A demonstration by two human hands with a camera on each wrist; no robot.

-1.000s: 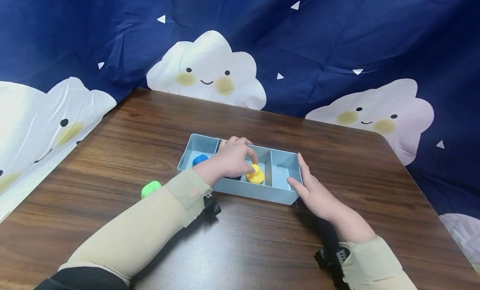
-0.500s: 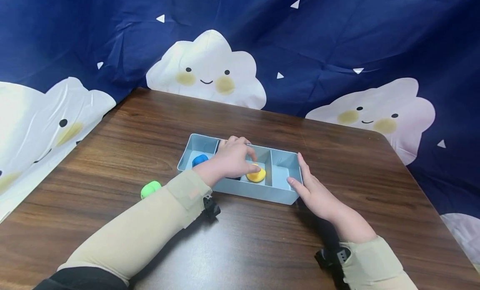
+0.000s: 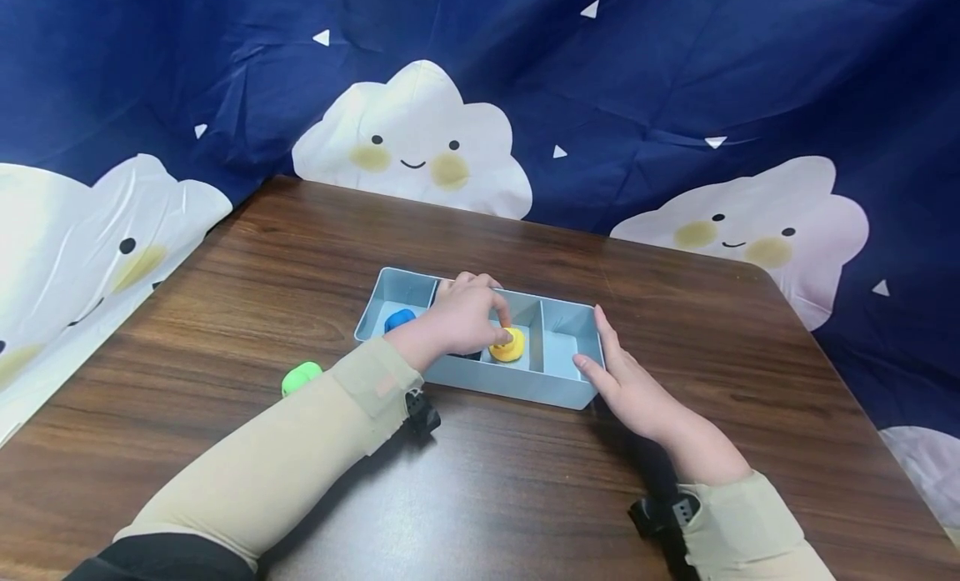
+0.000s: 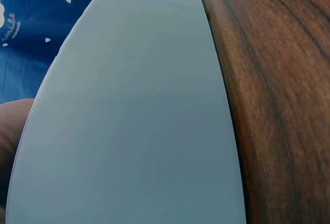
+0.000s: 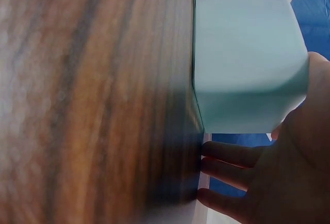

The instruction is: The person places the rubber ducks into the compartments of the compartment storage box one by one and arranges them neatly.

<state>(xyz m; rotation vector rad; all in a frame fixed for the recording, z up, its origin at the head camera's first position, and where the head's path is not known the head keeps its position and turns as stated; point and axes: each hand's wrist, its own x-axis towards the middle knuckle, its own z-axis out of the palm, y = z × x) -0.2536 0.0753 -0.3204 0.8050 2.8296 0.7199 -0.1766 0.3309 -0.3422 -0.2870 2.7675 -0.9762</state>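
In the head view a pale blue divided box (image 3: 525, 388) stands on the table. My left hand (image 3: 461, 318) reaches over its front wall and pinches a small yellow rubber duck (image 3: 512, 348) between thumb and index finger, low in a middle compartment. My right hand (image 3: 630, 389) holds the box's right end, thumb over the rim and fingers along the outside. A rounded blue toy (image 3: 399, 319) lies in the leftmost compartment, partly behind my left wrist. The wrist views show mostly the box's front wall (image 4: 129, 105); in the right one, extended fingers (image 5: 232, 153) of my right hand.
A rounded green toy (image 3: 302, 378) lies on the brown wooden table (image 3: 480, 481), left of the box and beside my left forearm. Something dark (image 3: 470, 356) shows in the compartment under my left hand. A blue curtain (image 3: 600, 81) with clouds hangs behind.
The yellow duck has shifted and turned slightly within its compartment, and my left thumb and index finger have closed in on it. My right hand and the box stay put.
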